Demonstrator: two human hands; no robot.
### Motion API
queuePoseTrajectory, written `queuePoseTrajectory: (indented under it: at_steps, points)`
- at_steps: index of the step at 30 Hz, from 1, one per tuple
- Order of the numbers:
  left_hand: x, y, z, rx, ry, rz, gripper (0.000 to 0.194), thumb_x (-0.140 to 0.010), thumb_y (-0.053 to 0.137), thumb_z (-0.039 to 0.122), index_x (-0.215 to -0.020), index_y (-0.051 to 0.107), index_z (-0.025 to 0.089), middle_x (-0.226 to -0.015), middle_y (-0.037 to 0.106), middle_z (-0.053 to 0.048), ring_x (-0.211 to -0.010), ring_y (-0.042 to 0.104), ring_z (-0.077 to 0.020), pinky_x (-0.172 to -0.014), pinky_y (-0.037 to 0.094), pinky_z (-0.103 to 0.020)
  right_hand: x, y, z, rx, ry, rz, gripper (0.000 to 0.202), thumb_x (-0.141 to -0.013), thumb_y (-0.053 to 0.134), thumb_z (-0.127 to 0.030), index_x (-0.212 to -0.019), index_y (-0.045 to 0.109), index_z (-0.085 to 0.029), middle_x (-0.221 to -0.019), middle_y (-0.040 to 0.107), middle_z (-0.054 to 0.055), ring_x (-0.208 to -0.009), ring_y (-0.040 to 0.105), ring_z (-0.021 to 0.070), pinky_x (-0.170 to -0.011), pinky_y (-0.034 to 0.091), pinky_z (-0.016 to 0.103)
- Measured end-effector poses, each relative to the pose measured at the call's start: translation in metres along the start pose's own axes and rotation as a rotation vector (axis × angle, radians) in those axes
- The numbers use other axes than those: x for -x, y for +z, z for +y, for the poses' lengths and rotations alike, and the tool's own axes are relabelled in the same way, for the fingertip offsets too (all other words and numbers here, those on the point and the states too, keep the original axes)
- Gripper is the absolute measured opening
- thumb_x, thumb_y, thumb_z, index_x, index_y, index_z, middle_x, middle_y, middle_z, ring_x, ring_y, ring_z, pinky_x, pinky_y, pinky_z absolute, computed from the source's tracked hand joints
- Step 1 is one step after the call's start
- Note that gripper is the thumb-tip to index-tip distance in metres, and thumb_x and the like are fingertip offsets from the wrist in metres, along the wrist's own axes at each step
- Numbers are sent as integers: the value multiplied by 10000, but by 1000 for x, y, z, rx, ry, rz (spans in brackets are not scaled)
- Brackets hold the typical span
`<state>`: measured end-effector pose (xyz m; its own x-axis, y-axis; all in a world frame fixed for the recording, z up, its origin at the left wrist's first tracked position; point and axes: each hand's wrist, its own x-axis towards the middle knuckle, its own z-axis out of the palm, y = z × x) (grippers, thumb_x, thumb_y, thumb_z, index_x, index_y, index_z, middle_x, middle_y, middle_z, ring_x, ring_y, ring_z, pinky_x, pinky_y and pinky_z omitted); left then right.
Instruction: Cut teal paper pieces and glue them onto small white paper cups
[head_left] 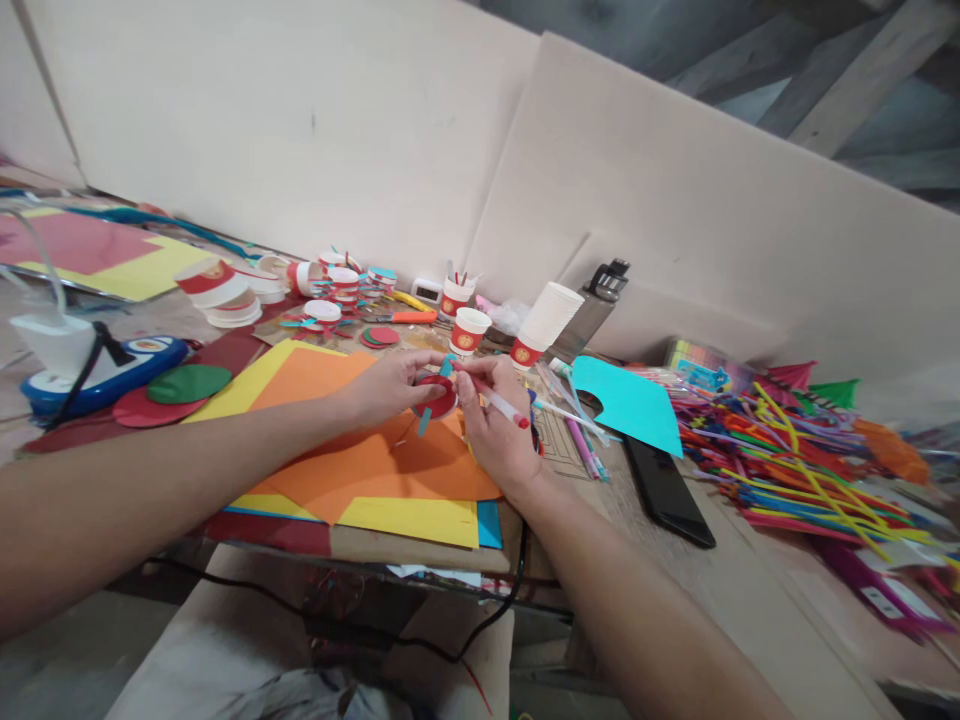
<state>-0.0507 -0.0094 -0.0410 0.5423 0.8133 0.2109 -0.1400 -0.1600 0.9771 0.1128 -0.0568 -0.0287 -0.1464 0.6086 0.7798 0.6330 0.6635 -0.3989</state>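
Observation:
Above the orange paper (390, 460), my left hand (386, 388) is closed on a small red cup piece (436, 397) with blue paper strips on its top and bottom. My right hand (496, 415) is wrapped round a red and white pen (504, 404), its fingertips beside the blue strip at the top of the piece. Whether the pen's tip touches the strip is hidden by the fingers. Yellow sheets (420, 517) lie under the orange paper. A white and red paper cup (470, 331) stands just behind my hands.
Finished-looking cup pieces (343, 287) and cup stacks sit at the back left. A tall cup stack (547, 325), bottle (592, 310), cyan paper (628, 400), black phone (667, 490) and pipe cleaners (795, 450) are to the right. A blue power strip (161, 357) lies left.

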Motion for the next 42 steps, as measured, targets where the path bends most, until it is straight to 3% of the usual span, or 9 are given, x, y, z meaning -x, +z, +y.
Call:
queuePoseTrajectory:
  at_steps: [42]
  points:
    - [-2, 0, -3, 19, -12, -10, 425, -736, 731, 285, -1129, 627, 159, -867, 702, -54, -802, 678, -182, -728, 560, -335, -1, 2, -1, 23, -9, 14, 69, -934, 515, -271, -892, 533, -220, -797, 595, 16, -750, 584, 161, -682, 480, 309]
